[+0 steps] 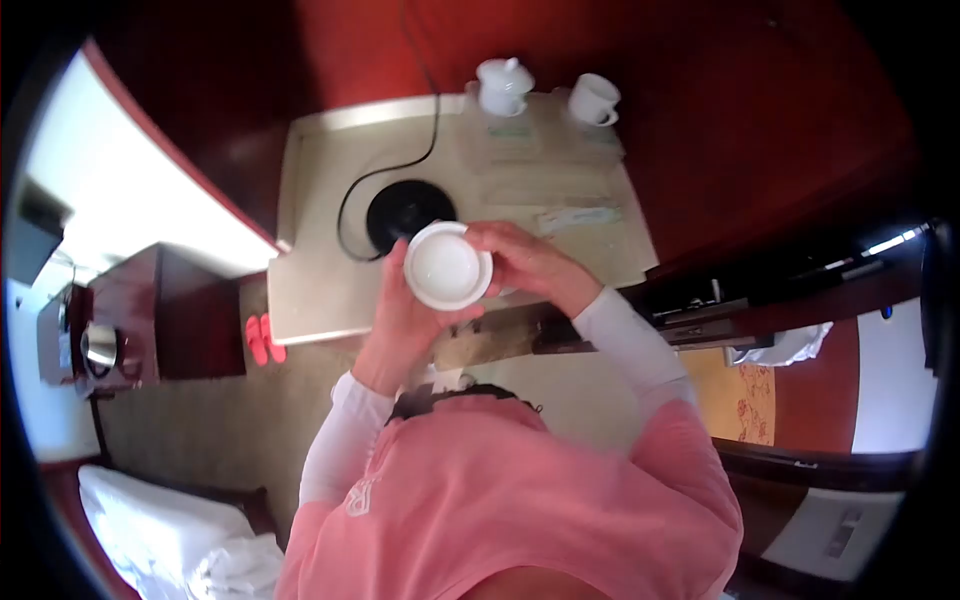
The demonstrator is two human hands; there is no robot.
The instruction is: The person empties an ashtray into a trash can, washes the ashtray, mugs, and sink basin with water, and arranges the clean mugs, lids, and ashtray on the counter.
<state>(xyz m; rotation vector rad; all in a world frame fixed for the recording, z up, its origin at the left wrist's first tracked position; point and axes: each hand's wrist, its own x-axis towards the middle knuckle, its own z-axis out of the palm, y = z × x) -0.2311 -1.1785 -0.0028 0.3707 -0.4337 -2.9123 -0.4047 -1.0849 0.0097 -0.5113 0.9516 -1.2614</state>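
A small white cup (446,266), seen from above with its round rim facing me, is held between both hands in front of my chest. My left hand (396,318) wraps the left and lower side of the cup, with its thumb up along the rim. My right hand (528,264) grips the cup's right side, fingers at the upper rim. Just beyond the cup, a round black kettle base (408,210) with a cord lies on the cream tray (310,290). Whether a lid is also in my hands, I cannot tell.
At the tray's back right stand a white lidded cup (504,88) and a white mug (594,99), on a clear holder (545,165) with a flat packet (578,217). Far left are a metal kettle (100,346), a dark cabinet (195,310) and red slippers (264,340).
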